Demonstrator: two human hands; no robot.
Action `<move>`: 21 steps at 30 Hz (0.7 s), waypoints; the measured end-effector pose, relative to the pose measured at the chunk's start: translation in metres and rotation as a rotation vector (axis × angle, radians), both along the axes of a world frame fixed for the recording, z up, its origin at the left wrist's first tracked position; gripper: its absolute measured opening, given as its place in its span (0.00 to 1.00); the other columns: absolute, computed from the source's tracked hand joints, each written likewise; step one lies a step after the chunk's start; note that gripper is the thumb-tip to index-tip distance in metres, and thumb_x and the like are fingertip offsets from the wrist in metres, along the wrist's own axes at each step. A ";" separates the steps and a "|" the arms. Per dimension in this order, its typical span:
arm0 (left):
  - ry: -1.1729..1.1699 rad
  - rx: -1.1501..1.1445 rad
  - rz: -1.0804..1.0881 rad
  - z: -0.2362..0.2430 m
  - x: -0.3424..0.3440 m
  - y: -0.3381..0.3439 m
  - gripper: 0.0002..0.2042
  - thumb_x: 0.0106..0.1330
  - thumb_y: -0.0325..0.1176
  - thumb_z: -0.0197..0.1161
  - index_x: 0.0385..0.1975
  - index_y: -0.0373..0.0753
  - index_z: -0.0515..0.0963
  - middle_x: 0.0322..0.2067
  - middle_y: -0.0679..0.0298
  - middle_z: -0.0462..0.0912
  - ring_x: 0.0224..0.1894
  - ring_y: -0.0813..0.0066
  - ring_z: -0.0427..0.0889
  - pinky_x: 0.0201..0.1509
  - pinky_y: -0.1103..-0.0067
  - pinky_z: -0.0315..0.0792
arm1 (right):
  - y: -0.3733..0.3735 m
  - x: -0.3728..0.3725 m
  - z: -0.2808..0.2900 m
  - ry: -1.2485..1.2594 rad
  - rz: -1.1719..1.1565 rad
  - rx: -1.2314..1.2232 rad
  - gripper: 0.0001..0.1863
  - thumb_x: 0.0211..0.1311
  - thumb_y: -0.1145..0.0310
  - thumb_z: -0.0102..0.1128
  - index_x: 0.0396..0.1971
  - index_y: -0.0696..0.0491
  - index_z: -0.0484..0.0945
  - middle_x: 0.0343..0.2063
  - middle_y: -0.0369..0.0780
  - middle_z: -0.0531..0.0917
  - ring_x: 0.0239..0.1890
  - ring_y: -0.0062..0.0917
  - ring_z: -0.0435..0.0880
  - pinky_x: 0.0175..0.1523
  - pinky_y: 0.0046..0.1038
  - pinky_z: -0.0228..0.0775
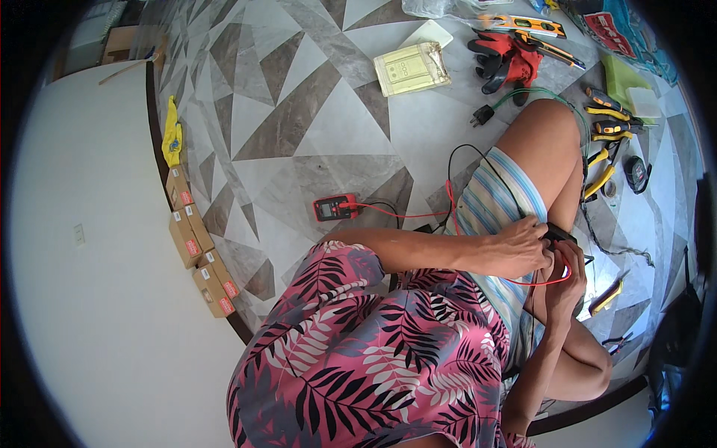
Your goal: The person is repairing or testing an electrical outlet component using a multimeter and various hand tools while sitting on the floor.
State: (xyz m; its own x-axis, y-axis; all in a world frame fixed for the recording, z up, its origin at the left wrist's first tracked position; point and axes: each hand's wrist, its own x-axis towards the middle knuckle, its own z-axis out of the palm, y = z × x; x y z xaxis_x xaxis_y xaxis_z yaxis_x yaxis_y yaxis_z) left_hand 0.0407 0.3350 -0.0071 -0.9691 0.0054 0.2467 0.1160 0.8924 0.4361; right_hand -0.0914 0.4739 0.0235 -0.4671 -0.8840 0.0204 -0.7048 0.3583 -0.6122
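I sit on the floor with both hands close together over my lap. My left hand [519, 248] is closed in a pinch, and a thin black test lead [508, 184] runs up to its fingers. The fingers of my right hand [565, 287] curl against a dark object [560, 234] partly covered by both hands, so its kind is unclear. A red test lead [539, 284] loops below the left hand and up to the right fingers. Both leads trail back toward a red and black multimeter [334, 207] on the floor. The probe tips are hidden.
Yellow-handled pliers [600, 176], a tape measure [636, 173], red and black gloves [508, 61] and an orange level [523, 25] lie around my knees. A black plug [482, 115] on a green cord rests near. Small cardboard boxes [196, 240] line the wall.
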 end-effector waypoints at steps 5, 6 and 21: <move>-0.027 -0.014 0.013 -0.004 0.000 0.003 0.05 0.59 0.35 0.60 0.30 0.43 0.81 0.22 0.65 0.84 0.41 0.65 0.80 0.47 0.68 0.63 | -0.002 0.000 0.002 -0.019 -0.006 -0.001 0.10 0.61 0.81 0.62 0.43 0.58 0.82 0.43 0.47 0.85 0.43 0.43 0.87 0.45 0.38 0.80; -0.027 -0.015 0.013 -0.005 0.000 0.004 0.05 0.59 0.35 0.60 0.30 0.43 0.81 0.22 0.65 0.84 0.41 0.65 0.80 0.47 0.68 0.63 | -0.002 0.000 0.002 -0.017 0.000 -0.003 0.11 0.61 0.81 0.62 0.43 0.58 0.82 0.43 0.47 0.85 0.43 0.43 0.87 0.45 0.38 0.80; -0.193 -0.005 -0.062 0.005 0.000 -0.001 0.10 0.59 0.35 0.61 0.38 0.42 0.84 0.38 0.64 0.85 0.48 0.66 0.78 0.52 0.68 0.66 | -0.002 0.001 0.001 -0.018 -0.006 -0.001 0.11 0.61 0.81 0.63 0.43 0.58 0.82 0.44 0.47 0.85 0.43 0.44 0.87 0.46 0.38 0.80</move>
State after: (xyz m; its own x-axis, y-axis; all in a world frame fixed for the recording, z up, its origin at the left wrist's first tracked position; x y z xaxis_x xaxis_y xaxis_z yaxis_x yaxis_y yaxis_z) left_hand 0.0407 0.3343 -0.0019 -0.9961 0.0672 0.0564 0.0855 0.8882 0.4514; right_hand -0.0907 0.4722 0.0243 -0.4728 -0.8811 0.0126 -0.6916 0.3622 -0.6249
